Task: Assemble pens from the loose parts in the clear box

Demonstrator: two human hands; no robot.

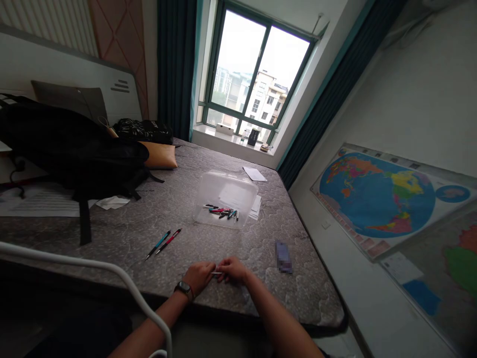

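My left hand (200, 276), with a dark watch on the wrist, is closed near the front edge of the mattress (253, 243). Close beside it, my right hand (232, 269) is closed too. A thin white rod (216, 272) bridges the fingers of both hands; its exact kind is too small to make out. To the left lie a blue and black pen (158, 244) and a red and black pen (169, 241), side by side. Beyond my hands stands a clear plastic bin (201, 196) with several pens (223, 213) on its bottom.
A blurred-out purple-grey object (283, 257) lies to the right. Papers (255, 173) rest behind and beside the bin. At left are a black backpack (74, 144), a tan pouch (160, 155) and printed sheets (48, 201). A white curved tube (93, 263) crosses the lower left.
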